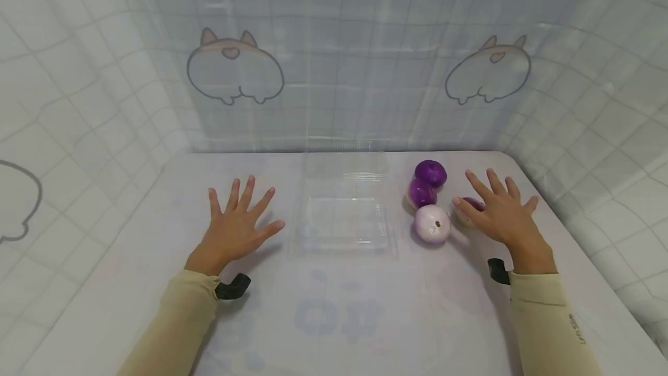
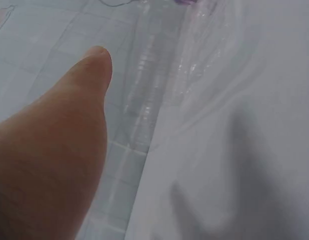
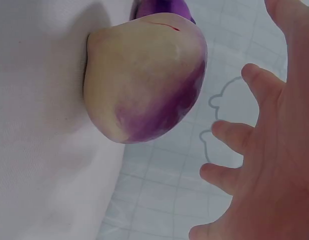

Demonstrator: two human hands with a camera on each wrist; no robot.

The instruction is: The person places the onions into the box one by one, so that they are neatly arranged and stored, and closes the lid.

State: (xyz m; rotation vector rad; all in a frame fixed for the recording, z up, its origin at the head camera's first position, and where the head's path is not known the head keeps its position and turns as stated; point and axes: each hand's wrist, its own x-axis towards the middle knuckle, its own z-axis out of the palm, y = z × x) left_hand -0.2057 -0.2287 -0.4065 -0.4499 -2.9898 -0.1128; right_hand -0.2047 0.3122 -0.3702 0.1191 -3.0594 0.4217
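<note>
Head view: clear tray (image 1: 341, 219) empty (onions (image 1: 432, 223) beside it), left hand (image 1: 235, 228) and right hand (image 1: 503, 213) both spread, gripping nothing.

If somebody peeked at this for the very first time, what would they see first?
Probably the bright purple onions sitting in a bunch on the white table, right of the middle. The right hand is spread out over one of them, and the left hand lies flat on the other side. Between the hands sits a clear plastic box, easy to miss.
</note>
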